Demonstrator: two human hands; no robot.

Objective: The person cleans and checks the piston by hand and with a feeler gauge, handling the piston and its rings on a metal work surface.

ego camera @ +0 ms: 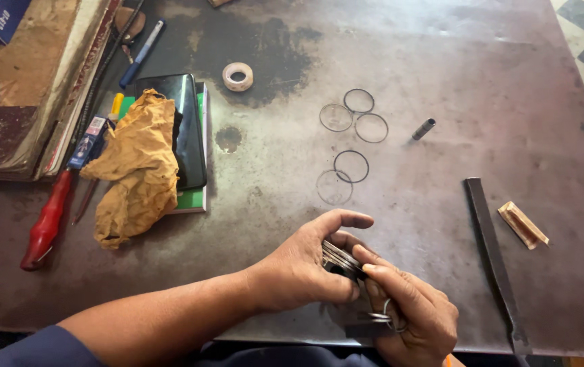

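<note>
My left hand (309,261) grips a round grooved metal piston (341,259) near the front edge of the dark metal table (441,88). My right hand (411,309) rests its fingertips on the piston's side and also holds thin metal rings (381,315) in its fingers. Several loose thin rings (351,166) lie flat on the table beyond my hands, in two small groups. A small dark metal pin (423,128) lies to the right of the far rings.
A long flat metal file (494,258) lies at the right, with a small tan packet (523,225) beside it. At the left are a yellow rag (137,163), a black phone (184,129), a red-handled screwdriver (47,221), a pen (141,53) and a tape roll (237,76).
</note>
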